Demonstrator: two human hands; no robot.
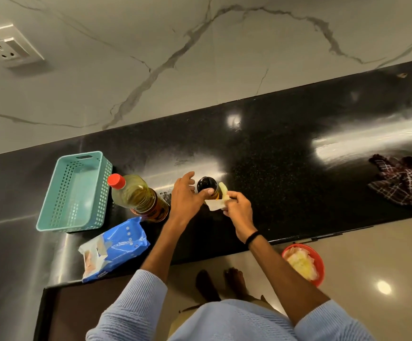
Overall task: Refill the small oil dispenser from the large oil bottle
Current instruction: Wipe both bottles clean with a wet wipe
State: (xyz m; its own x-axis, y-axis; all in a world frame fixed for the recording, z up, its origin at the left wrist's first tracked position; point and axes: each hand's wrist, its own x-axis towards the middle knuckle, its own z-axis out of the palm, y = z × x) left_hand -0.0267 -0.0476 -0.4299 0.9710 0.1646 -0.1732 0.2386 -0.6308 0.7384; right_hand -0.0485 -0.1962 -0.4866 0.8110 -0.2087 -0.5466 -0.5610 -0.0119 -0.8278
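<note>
The large oil bottle (136, 193), with a red cap and yellow oil, stands on the black counter (286, 173) beside the teal basket. Right of it stands the small oil dispenser (207, 184), its dark round top towards me. My left hand (185, 195) holds the dispenser, with the thumb on its near side and the fingers round its left side. My right hand (237, 207) pinches a white tissue (216, 204) against the dispenser's right side. The dispenser's lower body is hidden behind my hands.
An empty teal plastic basket (77, 193) sits at the left. A blue wipes packet (114, 247) lies near the counter's front edge. A checked cloth (404, 180) lies at the far right. On the floor stands a red bowl (303, 263) with crumpled tissues.
</note>
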